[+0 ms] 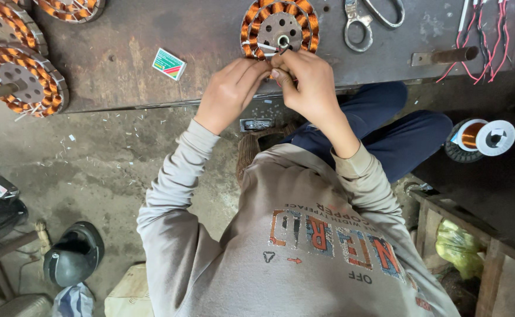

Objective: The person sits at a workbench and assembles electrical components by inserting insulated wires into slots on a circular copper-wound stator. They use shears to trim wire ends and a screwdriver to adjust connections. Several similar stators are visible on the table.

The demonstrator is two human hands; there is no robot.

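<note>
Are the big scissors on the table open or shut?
Shut. The scissors lie flat on the dark table, their two handle loops close together. The blades run off the top edge, so they are unseen.

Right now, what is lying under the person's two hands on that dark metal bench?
A round copper-wound stator lies on the dark metal bench. The left hand and right hand cover its near edge, so what the fingertips pinch is mostly hidden.
</note>
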